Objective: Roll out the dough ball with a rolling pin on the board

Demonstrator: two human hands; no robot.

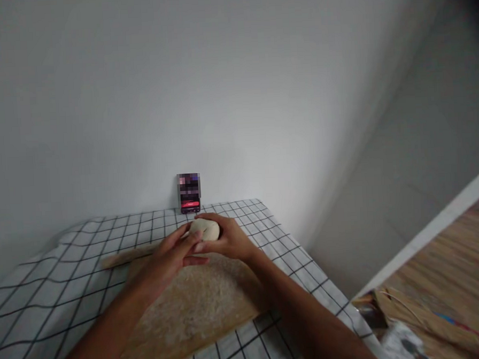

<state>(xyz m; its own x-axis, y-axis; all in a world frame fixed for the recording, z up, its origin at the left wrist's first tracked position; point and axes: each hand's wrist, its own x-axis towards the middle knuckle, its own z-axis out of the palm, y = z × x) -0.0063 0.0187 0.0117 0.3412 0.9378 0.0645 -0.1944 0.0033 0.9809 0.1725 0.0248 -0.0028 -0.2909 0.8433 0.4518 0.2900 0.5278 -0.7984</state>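
A pale ball of dough is held up between my two hands, over the far edge of a floured wooden board. My right hand curls around the dough's right side, with fingers over the far side and the thumb at the near side. From the left, my left hand presses its fingers against the dough, partly covering it. A crease shows on the dough's surface. Behind my left hand lies a wooden rolling pin, its right part hidden by that hand.
A phone with a lit screen leans against the white wall. A white cloth with a dark grid covers the table. On the floor at the lower right are cardboard and a whitish bag-like thing.
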